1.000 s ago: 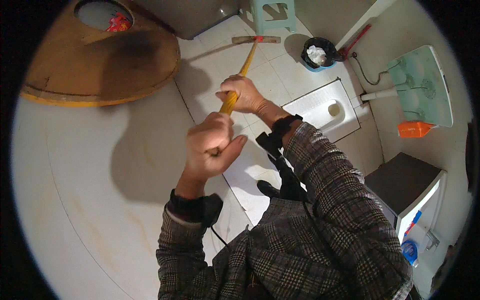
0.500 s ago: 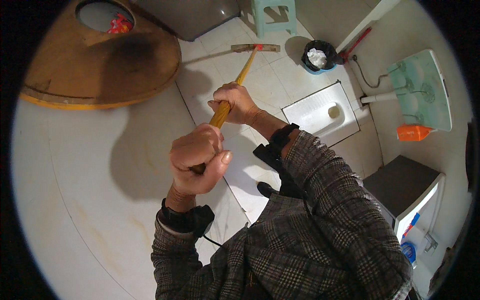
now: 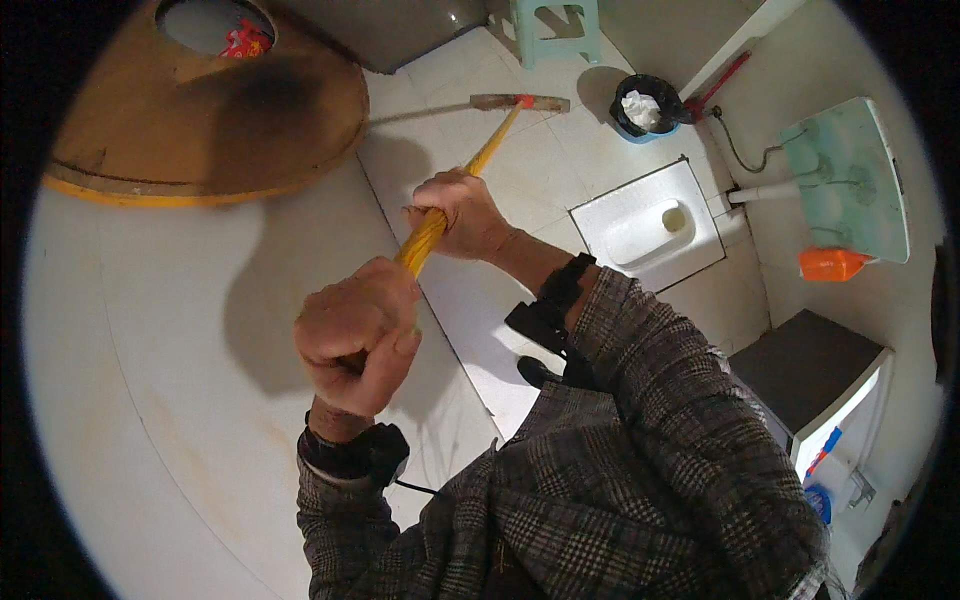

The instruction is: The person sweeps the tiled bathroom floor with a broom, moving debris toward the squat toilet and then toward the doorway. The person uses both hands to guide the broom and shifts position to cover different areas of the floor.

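Two-handed grip on a long-handled tool [image 3: 487,152], viewed from above. The left hand [image 3: 360,335] is curled into a full fist around the upper end of the yellow handle [image 3: 421,244]; the right hand [image 3: 460,213] is wrapped tightly around it farther down, a short stretch showing between the two. Black straps [image 3: 570,285] encircle both wrists at the ends of plaid sleeves [image 3: 660,370]. The handle runs obliquely toward the upper right and meets a narrow crosswise head [image 3: 547,104] at a red joint [image 3: 525,102]. The head lies on the pale tiled floor [image 3: 530,175], near a light green stool [image 3: 558,48] and to the left of a blue bin [image 3: 632,136] with a black liner and crumpled white paper [image 3: 641,108]. To the right of the hands, a white squat toilet pan [image 3: 622,248] is set in the floor; at upper left, a round-edged brown tabletop [image 3: 150,140] has a circular hole
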`<state>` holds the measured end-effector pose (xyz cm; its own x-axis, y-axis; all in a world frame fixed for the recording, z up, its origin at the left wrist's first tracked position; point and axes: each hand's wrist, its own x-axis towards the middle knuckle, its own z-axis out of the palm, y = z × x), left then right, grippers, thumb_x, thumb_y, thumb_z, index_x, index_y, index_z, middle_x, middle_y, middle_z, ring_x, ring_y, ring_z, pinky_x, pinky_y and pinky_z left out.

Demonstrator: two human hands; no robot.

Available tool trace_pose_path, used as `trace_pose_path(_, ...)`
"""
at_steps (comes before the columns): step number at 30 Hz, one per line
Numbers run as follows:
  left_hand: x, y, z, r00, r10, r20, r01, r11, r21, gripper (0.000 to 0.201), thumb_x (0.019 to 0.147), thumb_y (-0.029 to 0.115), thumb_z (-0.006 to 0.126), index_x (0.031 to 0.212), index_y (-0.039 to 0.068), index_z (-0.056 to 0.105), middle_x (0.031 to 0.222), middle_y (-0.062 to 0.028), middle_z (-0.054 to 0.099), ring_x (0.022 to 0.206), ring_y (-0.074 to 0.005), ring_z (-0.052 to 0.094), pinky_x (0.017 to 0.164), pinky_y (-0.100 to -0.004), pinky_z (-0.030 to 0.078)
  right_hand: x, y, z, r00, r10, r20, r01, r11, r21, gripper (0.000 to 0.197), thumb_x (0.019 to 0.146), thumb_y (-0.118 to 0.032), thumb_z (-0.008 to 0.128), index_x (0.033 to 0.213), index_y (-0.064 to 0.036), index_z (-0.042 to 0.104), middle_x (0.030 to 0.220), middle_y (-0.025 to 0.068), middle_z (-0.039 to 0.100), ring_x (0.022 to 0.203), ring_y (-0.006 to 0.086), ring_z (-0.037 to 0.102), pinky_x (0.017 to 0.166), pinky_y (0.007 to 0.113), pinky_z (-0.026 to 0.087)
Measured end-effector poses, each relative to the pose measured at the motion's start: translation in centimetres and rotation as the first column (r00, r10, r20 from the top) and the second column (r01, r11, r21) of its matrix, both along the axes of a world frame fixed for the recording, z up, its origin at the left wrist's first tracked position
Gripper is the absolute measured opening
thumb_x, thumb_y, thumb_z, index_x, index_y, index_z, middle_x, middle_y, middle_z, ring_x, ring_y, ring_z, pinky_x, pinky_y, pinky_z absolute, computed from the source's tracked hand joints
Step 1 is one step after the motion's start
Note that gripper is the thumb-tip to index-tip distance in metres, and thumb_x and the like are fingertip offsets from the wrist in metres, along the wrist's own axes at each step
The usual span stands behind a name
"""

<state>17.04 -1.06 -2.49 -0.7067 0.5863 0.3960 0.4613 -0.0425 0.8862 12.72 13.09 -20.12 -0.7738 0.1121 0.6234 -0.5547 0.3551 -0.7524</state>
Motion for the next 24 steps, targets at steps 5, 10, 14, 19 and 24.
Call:
trace_pose_path(5,2.3,-1.0,3.1,0.988,-0.144,0.056,0.144,0.99,-0.006,0.023,0.065,0.001,0.066,0.052,0.007,0.047,0.053,-0.0056,0.051,0.05,-0.024,0.052,0.058,-0.0399,0.047,4.1,-1.1,2.0,0.985,0.104,0.137,-0.108,0.994,0.021,0.019,0.064,-0.016,0.078,0.071,-0.0146,0.061,0.069,0.004,0.062,0.069,0.0315,0.063,0.066,0.045,0.045)
trace_pose_path(10,3.6,-1.0,5.3,0.981,-0.162,0.104,0.156,0.986,0.056,0.027,0.064,0.002,0.067,0.05,0.006,0.044,0.053,-0.0048,0.051,0.05,-0.0242,0.052,0.058,-0.0408,0.047,5.8,-2.1,3.5,0.996,0.024,0.09,-0.028,0.999,0.042,0.025,0.072,-0.014,0.076,0.064,-0.0114,0.052,0.063,0.0069,0.056,0.062,0.0313,0.058,0.061,0.044,0.043)
trace_pose_path(14,1.5,0.4,2.0,0.999,-0.002,0.037,0.002,1.0,0.002,0.025,0.065,0.0,0.066,0.051,0.006,0.046,0.054,-0.0051,0.051,0.051,-0.0241,0.052,0.06,-0.0417,0.047,1.5,-0.8,0.9,1.0,-0.028,-0.014,0.028,0.999,0.023,0.03,0.073,-0.013,0.077,0.063,-0.0083,0.049,0.06,0.008,0.054,0.059,0.0317,0.058,0.058,0.041,0.043)
trace_pose_path(19,3.7,-0.7,2.8,0.999,-0.043,0.03,0.044,0.998,-0.035,0.03,0.065,0.0,0.068,0.049,0.006,0.044,0.053,-0.0059,0.051,0.05,-0.0241,0.051,0.058,-0.0404,0.046,4.6,-1.2,2.1,0.987,0.134,0.093,-0.13,0.991,-0.044,0.029,0.072,-0.013,0.078,0.063,-0.0112,0.05,0.061,0.0064,0.056,0.061,0.0298,0.059,0.06,0.04,0.044)
trace_pose_path(24,5.4,-1.6,5.7,0.982,-0.141,0.125,0.119,0.978,0.17,0.035,0.066,0.007,0.073,0.048,0.006,0.043,0.048,-0.0036,0.047,0.046,-0.0242,0.051,0.057,-0.0403,0.047,7.9,-2.2,5.4,0.973,0.169,0.156,-0.184,0.979,0.091,0.013,0.068,-0.015,0.072,0.068,-0.015,0.058,0.066,0.0045,0.06,0.068,0.0318,0.061,0.069,0.047,0.043)
